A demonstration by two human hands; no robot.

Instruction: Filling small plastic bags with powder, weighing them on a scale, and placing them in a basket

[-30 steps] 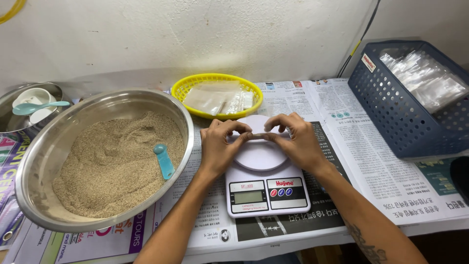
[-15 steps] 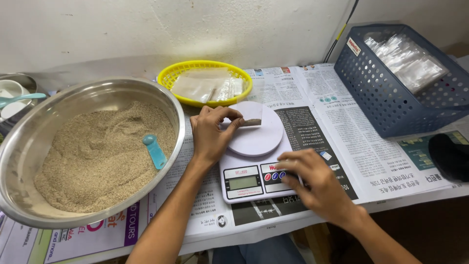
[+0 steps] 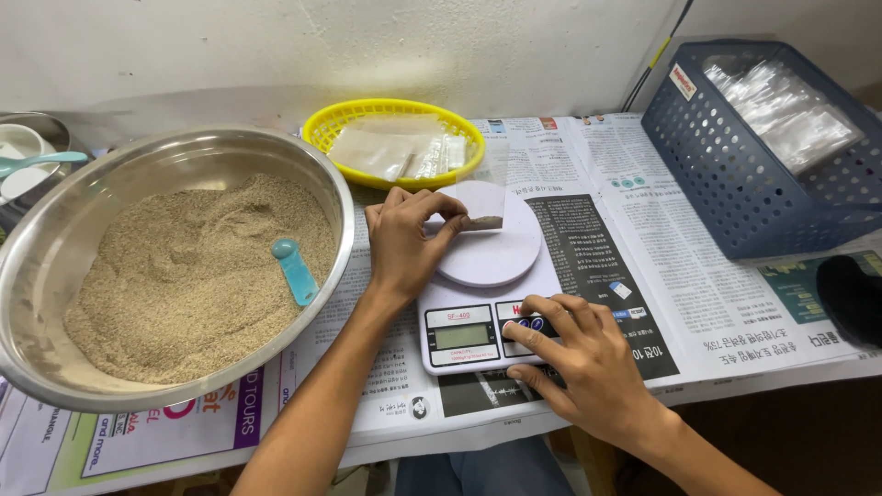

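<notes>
My left hand (image 3: 404, 241) pinches a small clear plastic bag (image 3: 481, 204) with a little brown grain at its bottom, holding it upright over the round white platform of a white kitchen scale (image 3: 491, 266). My right hand (image 3: 574, 360) rests on the scale's front panel, fingertips on its coloured buttons beside the small display. To the left stands a large steel bowl (image 3: 55, 248) filled with brown grain, with a light blue scoop (image 3: 294, 271) lying in it.
A yellow oval basket (image 3: 340, 124) with clear bags sits behind the scale. A blue perforated crate (image 3: 735, 184) of plastic bags stands at the right. Newspaper (image 3: 698, 276) covers the table. A steel dish with white cups and a blue spoon (image 3: 41, 161) is far left.
My right hand let go of the bag and moved down to the scale's buttons. My left hand now holds the bag alone, lifted upright over the platform.
</notes>
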